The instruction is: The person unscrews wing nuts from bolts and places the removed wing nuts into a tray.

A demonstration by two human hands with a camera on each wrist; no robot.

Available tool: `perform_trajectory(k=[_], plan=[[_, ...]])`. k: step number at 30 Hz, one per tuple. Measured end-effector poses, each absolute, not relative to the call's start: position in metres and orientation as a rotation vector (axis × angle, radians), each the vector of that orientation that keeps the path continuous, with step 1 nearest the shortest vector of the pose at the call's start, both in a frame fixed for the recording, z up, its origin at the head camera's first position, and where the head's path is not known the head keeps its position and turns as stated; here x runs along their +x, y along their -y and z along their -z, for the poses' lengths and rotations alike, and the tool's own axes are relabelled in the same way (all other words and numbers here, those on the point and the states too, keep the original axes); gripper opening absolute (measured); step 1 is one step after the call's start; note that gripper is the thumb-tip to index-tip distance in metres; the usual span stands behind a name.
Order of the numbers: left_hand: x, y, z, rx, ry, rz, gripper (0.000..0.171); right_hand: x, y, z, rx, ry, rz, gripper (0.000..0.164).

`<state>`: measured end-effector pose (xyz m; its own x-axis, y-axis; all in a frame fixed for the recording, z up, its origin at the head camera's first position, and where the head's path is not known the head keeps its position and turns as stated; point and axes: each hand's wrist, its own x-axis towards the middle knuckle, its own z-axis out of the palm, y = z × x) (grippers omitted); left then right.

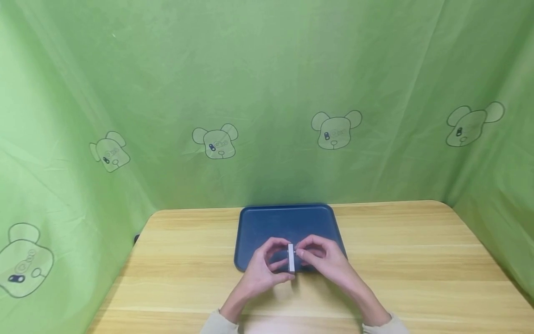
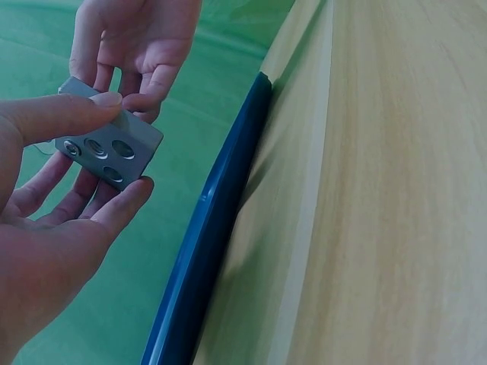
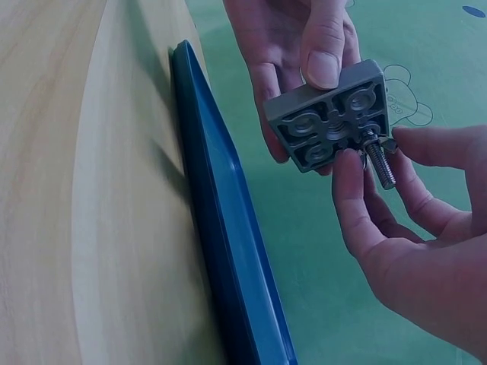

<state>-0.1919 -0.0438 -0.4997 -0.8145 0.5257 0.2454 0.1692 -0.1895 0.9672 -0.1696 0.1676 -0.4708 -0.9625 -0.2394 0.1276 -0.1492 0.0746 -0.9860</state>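
Observation:
A grey square block (image 1: pixel 291 258) with several round holes stands on edge above the front of the blue tray. My left hand (image 1: pixel 263 268) grips it by its edges, thumb on one side and fingers on the other. A socket-head bolt (image 2: pixel 72 147) sits in one corner hole. On the block's ribbed face, the threaded shank (image 3: pixel 382 169) sticks out toward my right hand (image 1: pixel 331 260). Thumb and fingertips of that hand pinch a small winged nut (image 3: pixel 389 144) on the shank, close to the block. The fingers partly hide the nut.
The blue tray (image 1: pixel 288 227) lies at the back middle of the wooden table (image 1: pixel 187 260), its raised rim facing the hands. Green curtains (image 1: pixel 267 83) printed with bear heads enclose the table at the back and both sides.

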Motion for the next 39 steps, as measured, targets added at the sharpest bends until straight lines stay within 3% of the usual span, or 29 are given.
perform_trajectory(k=[25,39], plan=[[-0.1907,0.0428,0.5015,0.807,-1.821,-2.105,0.071,-0.1672,-0.1672,0.468,-0.354,-2.278,2.042,0.036],[-0.1903,0.0408,0.5028,0.798,-1.814,-2.097,0.072,-0.1689,-0.1671,0.4694,-0.359,-2.309,2.024,0.036]])
